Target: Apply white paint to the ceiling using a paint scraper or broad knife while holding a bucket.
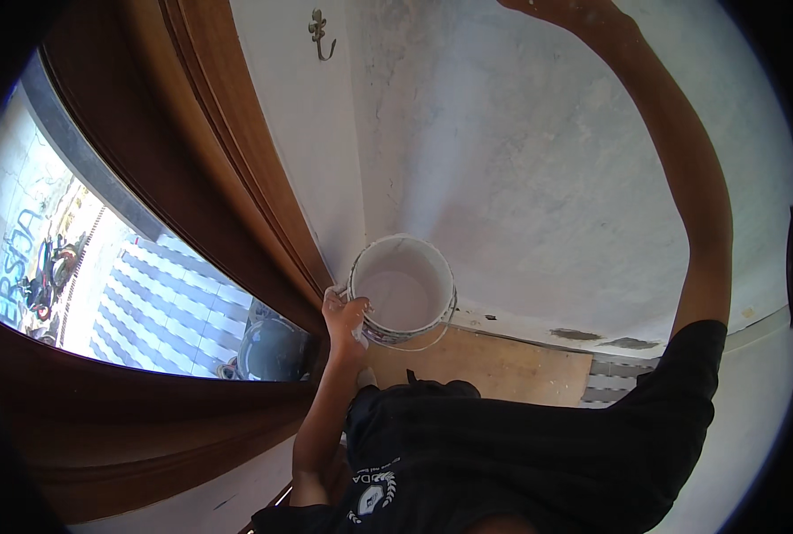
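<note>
My left hand (347, 322) is closed on the left rim of a white bucket (447, 303). The hand has white smears on it. Inside the bucket lies a pale, smooth liquid (404, 298) that looks like paint. The bucket's thin wire handle (434, 342) hangs down on its near side. My right arm (703, 191) is stretched high up along the wall. Only part of my right hand (552, 7) shows at the top edge; its fingers and anything in them are cut off. Below that hand, a lighter whitish streak (450, 125) runs down the patchy grey-white wall (557, 205).
A brown wooden frame (236, 151) stands close on the left, around an opening onto a patterned tiled floor (161, 298). A metal hook (320, 36) sticks out from the wall beside it. A tan board (521, 365) lies on the floor. Damaged patches (574, 335) mark the wall's foot.
</note>
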Demonstrator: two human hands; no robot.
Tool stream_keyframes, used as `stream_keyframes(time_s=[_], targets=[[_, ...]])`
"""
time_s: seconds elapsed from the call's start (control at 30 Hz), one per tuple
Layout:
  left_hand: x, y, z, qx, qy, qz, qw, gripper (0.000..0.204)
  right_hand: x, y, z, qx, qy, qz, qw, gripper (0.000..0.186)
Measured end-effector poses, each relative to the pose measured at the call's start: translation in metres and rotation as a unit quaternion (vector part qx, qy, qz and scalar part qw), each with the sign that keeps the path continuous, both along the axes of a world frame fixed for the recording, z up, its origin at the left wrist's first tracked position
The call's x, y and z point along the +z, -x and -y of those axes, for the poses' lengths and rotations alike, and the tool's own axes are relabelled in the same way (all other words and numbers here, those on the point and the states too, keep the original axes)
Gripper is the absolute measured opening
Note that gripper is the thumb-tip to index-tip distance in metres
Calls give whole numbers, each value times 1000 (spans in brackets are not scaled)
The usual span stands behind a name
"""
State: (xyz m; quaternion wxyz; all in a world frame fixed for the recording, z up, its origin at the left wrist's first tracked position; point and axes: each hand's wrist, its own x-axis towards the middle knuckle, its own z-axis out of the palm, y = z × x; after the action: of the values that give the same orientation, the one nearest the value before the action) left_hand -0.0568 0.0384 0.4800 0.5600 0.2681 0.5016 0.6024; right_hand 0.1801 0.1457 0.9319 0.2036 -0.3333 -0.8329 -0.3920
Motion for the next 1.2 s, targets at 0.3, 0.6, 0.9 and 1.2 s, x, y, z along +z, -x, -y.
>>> stream_keyframes(time_s=[0.3, 0.6, 0.9, 1.2], targets=[[-4, 1, 6, 6, 13, -1, 1000, 35, -108, -3, -52, -67, -286, 134, 946, 34], [-8, 9, 12, -3, 6, -18, 1000, 35, -208, -10, -33, -68, -130, 121, 982, 29], [-13, 12, 18, 1, 13, 2, 1000, 35, -174, 31, -2, -76, 196, -4, 978, 29], [4, 15, 25, -14, 25, -8, 1000, 37, -55, -16, -62, 18, 49, -53, 997, 25]])
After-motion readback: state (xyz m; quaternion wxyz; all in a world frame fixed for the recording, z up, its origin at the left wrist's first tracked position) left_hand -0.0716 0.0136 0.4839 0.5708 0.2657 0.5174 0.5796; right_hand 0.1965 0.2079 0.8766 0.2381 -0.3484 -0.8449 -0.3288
